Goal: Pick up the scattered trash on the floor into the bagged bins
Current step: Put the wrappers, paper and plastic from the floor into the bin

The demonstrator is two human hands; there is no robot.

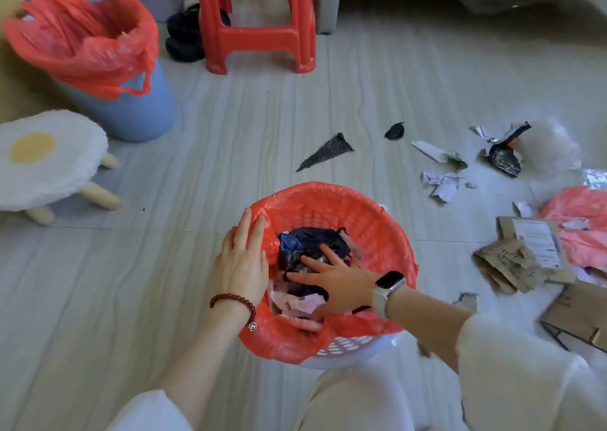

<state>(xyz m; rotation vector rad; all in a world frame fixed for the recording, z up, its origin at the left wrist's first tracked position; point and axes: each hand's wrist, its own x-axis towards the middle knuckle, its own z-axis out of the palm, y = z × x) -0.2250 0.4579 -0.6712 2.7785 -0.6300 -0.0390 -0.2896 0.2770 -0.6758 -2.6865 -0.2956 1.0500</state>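
Note:
A white basket bin (348, 348) lined with a red bag (371, 220) stands on the floor in front of me. Dark plastic trash (308, 238) and pink paper (305, 302) lie inside. My right hand (338, 283) is spread flat, fingers apart, on top of that trash. My left hand (241, 260) rests on the bin's left rim, holding nothing. Scattered on the floor to the right are a black mesh scrap (328, 151), a small black piece (394, 131), torn white paper (440, 181), a black foil wrapper (504, 156) and torn cardboard (522, 260).
A blue bin (131, 112) with a red bag (85, 40) stands at the far left. A red plastic stool (259, 36) and dark sandals (184, 33) are at the back. An egg-shaped stool (46, 158) sits left. A loose red bag (581, 227) lies at the right edge.

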